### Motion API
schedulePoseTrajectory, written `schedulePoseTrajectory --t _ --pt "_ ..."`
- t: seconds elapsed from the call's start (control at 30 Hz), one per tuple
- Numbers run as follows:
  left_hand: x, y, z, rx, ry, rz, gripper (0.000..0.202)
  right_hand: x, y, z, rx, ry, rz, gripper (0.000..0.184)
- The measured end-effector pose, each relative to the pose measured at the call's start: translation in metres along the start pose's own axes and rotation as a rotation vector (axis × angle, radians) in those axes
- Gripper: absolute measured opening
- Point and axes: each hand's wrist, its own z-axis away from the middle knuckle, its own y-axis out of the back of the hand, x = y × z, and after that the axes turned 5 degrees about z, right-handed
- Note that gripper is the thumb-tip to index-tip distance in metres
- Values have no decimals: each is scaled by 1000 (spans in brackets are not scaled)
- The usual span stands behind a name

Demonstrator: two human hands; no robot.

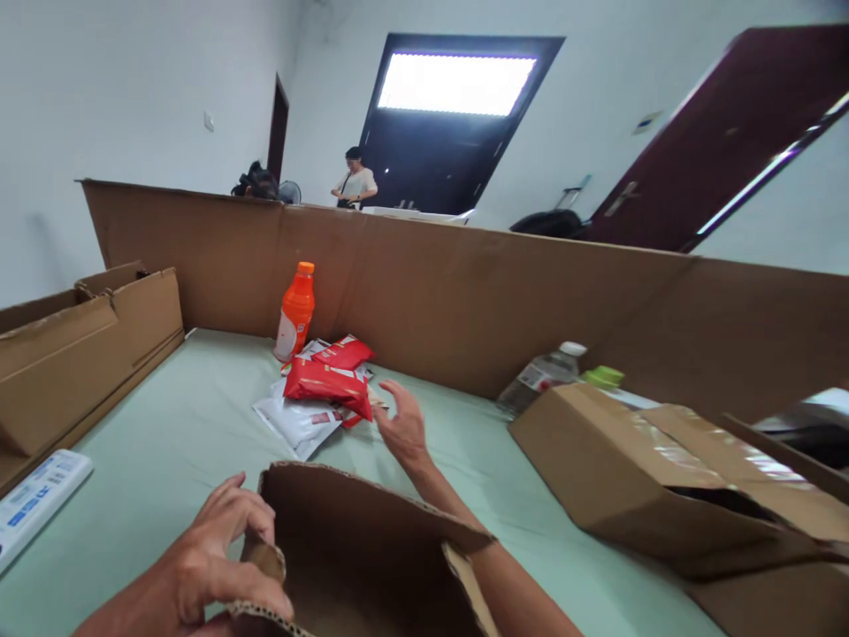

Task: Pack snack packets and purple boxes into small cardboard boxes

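Note:
My left hand (212, 557) pinches the torn near-left flap of an open cardboard box (358, 531) at the bottom of the view. Reaching past the box, my right hand (401, 425) has its fingers spread, close to a pile of red and white snack packets (322, 389) on the pale green table (165, 442). The fingertips are at the pile's right edge; nothing is in that hand. An orange drink bottle (295, 311) stands upright just behind the packets.
A tall cardboard wall (464, 292) fences the table's far side. A flattened carton (80, 354) lies left, with a white power strip (36, 500) near it. A tipped cardboard box (663, 478) and a clear water bottle (540, 376) are right. A person (355, 181) stands beyond.

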Motion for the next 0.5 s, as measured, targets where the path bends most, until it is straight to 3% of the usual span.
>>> schedulePoseTrajectory --t 0.13,0.2,0.27,0.37,0.43,0.5 --pt "2 -3 2 166 -28 -116 61 -55 -6 -12 -180 191 62 59" --pt "3 -3 3 195 -42 -151 75 -71 -3 -19 -239 184 80 48" --pt "4 -3 2 181 -74 -165 74 -79 10 -27 -267 129 72 30" --pt "8 -2 0 115 -83 -119 45 -79 53 -34 -265 15 16 31" --pt "9 0 -2 56 -75 -68 29 -74 97 -33 -265 -30 -42 41" --pt "9 1 -4 11 -86 -40 25 -70 147 -21 -247 -53 -82 50"
